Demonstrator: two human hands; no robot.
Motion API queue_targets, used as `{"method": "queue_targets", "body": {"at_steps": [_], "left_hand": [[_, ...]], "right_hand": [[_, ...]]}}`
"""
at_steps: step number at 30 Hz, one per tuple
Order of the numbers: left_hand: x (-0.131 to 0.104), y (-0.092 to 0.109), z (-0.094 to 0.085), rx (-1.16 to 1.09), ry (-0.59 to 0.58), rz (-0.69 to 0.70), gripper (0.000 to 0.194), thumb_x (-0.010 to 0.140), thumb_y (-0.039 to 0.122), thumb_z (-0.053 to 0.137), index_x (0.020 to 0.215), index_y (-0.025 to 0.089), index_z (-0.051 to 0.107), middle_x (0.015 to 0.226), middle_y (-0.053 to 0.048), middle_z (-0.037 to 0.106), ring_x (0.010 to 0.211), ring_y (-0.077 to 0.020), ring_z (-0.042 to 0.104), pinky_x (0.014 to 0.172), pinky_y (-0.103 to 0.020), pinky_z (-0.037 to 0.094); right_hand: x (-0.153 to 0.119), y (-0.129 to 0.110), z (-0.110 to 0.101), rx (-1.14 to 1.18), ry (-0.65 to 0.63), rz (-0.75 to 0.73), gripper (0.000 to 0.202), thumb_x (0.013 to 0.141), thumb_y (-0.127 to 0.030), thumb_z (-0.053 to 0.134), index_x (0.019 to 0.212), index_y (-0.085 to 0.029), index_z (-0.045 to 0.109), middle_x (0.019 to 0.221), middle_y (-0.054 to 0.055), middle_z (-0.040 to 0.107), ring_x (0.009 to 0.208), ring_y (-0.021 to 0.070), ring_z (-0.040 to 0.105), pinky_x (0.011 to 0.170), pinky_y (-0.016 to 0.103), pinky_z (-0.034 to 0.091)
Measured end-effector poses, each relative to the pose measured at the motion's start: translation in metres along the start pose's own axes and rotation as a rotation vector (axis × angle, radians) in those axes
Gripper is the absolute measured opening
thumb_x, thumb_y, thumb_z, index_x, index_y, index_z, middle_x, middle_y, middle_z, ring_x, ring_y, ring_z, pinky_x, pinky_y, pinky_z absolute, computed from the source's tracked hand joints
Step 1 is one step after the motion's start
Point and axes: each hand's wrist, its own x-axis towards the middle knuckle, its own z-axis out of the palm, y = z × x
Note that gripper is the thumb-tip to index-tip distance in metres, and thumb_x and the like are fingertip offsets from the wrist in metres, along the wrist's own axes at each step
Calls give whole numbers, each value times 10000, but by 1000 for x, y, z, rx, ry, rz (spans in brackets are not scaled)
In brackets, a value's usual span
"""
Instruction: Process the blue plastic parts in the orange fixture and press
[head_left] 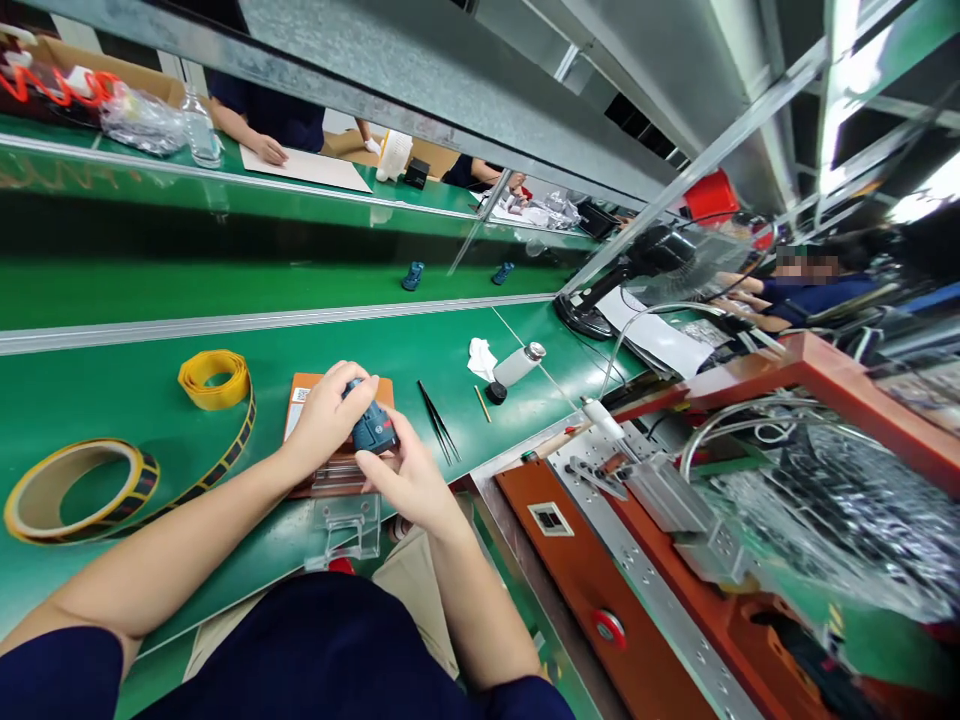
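A dark blue tool housing (373, 430) with a small round logo and a red mark is between my two hands. My left hand (326, 415) wraps over its upper left side, with the thumb and fingers on the housing. From the lower right my right hand (411, 475) grips its edge between thumb and fingers. Under the hands lies an orange-brown fixture block (384, 390) with a white code label, partly covered. A clear plastic bracket (356, 528) juts from its front. Black tweezers (439, 422) lie just right of the hands.
Left on the green bench lie a large roll of labels (142, 480) and a yellow roll (196, 385). A white bottle (517, 366), a black cap (496, 393) and tissue (481, 358) lie right. A fan (585, 315) and a press machine (675, 500) stand further right; co-workers sit opposite.
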Motion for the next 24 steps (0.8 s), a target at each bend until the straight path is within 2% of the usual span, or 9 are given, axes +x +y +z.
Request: {"method": "queue_targets", "body": {"at_steps": [2,4,7,10,16,21,24], "left_hand": [[-4,3,7,-203,-46,-71,342,950,535,561,980,212,670,969,-38,675,917,-204,617,818,-299,473],[-10,9,17,-446,-123,-185,489,904,621,615,1171,213,647,1090,-66,705,954,-211,658,828,-311,507],[-20,24,34,-657,-334,-376,584,817,597,753,1210,177,649,1089,-108,740,918,-225,706,833,-334,541],[-25,41,54,-708,-507,-450,528,761,469,855,1161,165,694,1074,-112,764,954,-234,725,902,-338,543],[-24,75,105,-669,-679,-444,468,802,412,834,1195,189,710,1168,-106,755,1052,-236,719,956,-336,551],[-33,106,165,-627,-797,-483,445,755,381,871,1138,199,732,1216,-98,740,1051,-240,720,862,-302,600],[-42,122,206,-638,-919,-561,371,757,339,868,1088,220,750,1174,-83,754,997,-239,733,794,-294,618]], "right_hand": [[-9,1,-9,-50,121,-103,597,915,-397,671,1446,-246,445,1233,99,636,775,168,651,691,316,584],[-19,2,-21,-228,311,-228,598,890,-343,706,1433,-233,482,1253,115,620,895,203,652,774,344,591],[-37,5,-43,-490,484,-344,611,882,-272,712,1448,-232,487,1173,113,639,980,247,633,835,387,582],[-58,9,-63,-616,555,-394,626,900,-240,687,1482,-237,458,1179,121,639,1038,273,622,874,419,575],[-102,17,-100,-712,717,-368,667,914,-228,651,1531,-258,402,1187,124,638,1024,291,613,852,445,580],[-145,21,-125,-851,844,-249,654,937,-275,655,1539,-223,402,1153,132,654,1053,309,615,897,458,567],[-183,21,-148,-896,830,-201,703,933,-408,698,1529,-171,410,1157,144,657,1075,303,616,926,436,565]]}}
